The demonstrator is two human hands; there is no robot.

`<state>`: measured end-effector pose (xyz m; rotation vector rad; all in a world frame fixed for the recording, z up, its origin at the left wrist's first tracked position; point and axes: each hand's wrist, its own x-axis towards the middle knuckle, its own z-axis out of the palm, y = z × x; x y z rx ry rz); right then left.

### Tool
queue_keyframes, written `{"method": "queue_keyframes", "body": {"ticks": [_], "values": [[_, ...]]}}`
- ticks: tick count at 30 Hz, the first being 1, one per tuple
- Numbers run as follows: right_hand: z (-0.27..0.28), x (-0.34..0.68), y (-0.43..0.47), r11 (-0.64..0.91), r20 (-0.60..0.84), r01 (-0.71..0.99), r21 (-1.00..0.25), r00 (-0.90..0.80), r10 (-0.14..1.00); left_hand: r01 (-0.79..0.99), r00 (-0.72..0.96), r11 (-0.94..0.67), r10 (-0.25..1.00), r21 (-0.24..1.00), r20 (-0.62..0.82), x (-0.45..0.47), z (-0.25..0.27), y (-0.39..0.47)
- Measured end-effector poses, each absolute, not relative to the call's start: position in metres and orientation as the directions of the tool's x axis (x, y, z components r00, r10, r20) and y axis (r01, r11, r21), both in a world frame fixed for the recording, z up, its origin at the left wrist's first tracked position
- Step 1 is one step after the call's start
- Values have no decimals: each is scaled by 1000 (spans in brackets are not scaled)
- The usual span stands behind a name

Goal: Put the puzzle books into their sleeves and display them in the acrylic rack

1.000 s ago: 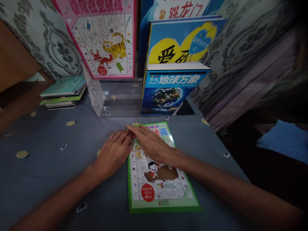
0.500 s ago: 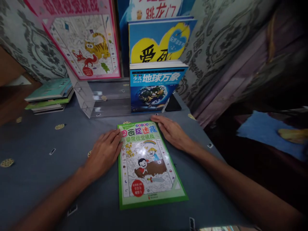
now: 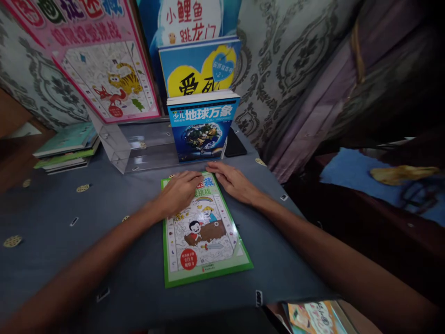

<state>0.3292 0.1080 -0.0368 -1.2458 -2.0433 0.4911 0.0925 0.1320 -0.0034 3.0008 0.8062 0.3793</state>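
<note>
A green-bordered picture book (image 3: 205,241) lies flat on the table, its cover showing cartoon figures and a rainbow. My left hand (image 3: 181,190) lies across the upper left of the cover, fingers stretched out, hiding part of the title. At the book's upper right edge rests my right hand (image 3: 234,183), its fingers extended toward the top corner. Neither hand grips anything. Just beyond my fingertips stands a blue book with the Earth on its cover (image 3: 203,134).
A clear acrylic stand (image 3: 149,155) holds a pink picture book (image 3: 104,88) and a blue-and-yellow book (image 3: 194,69). Stacked books (image 3: 67,146) lie at the left. A dark flat object (image 3: 236,144) sits behind the Earth book. Below the table's front edge are more books (image 3: 313,317).
My left hand has slid from the book's left edge rightward onto its cover, over the title. My right hand stays at the right edge. The camera view has shifted.
</note>
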Motion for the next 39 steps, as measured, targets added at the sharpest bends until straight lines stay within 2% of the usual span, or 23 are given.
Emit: {"method": "queue_keyframes", "body": {"ticks": [4,9,18,26,33,39], "values": [[-38,328,109,465,359,591,-660,-295,885,470,863,-882,469,42,191,111,-3,139],[-31,324,98,424,356,570,-704,-233,905,471,852,-880,473,65,224,112,-10,142],[-13,333,25,344,265,611,-713,-219,939,449,844,-887,462,112,271,110,-17,145],[-6,331,-51,527,388,586,-615,-357,850,445,842,-883,469,148,266,109,-18,145],[-1,314,-93,617,458,624,-479,-422,782,451,842,-879,477,156,252,109,-18,144],[-4,227,-98,767,360,497,-405,-685,634,459,845,-874,486,161,224,108,-16,143]]}}
